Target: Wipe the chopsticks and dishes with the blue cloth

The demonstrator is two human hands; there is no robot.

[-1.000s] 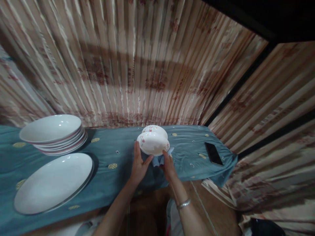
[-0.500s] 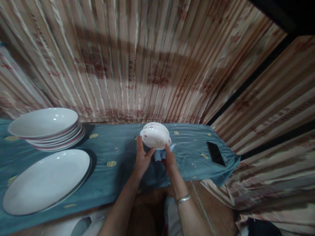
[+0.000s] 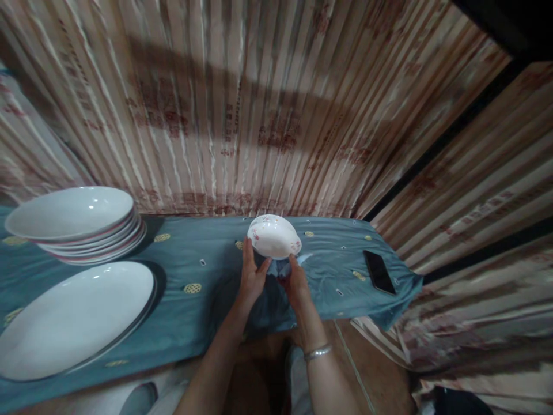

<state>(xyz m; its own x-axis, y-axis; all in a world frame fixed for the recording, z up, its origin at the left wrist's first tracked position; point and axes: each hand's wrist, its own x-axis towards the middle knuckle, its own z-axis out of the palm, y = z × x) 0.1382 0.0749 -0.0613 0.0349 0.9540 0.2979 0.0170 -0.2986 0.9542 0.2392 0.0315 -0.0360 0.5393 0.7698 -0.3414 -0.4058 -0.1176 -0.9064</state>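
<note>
A white bowl with small red flowers [image 3: 276,239] is between my two hands near the back of the table. My left hand [image 3: 252,276] grips its near left side, fingers along the outside and thumb at the front rim. My right hand [image 3: 296,280] holds the near right rim, with the thumb on the edge. Under the bowl, a light blue cloth [image 3: 280,268] is bunched against my right hand, and one corner sticks out to the right. Whether another bowl lies beneath this one, I cannot tell.
To the left stands a stack of white bowls [image 3: 71,213] with red-lined rims. In front of it lies a large white oval plate [image 3: 78,317], which seems to rest on another. A black phone [image 3: 379,272] lies at the right on the blue tablecloth [image 3: 177,314]. Pleated curtains [image 3: 207,115] hang behind.
Half a second ago the held bowl stood apart from a second floral rim behind it; now they line up as one outline. Less of the blue cloth shows below. Both hands keep their grip.
</note>
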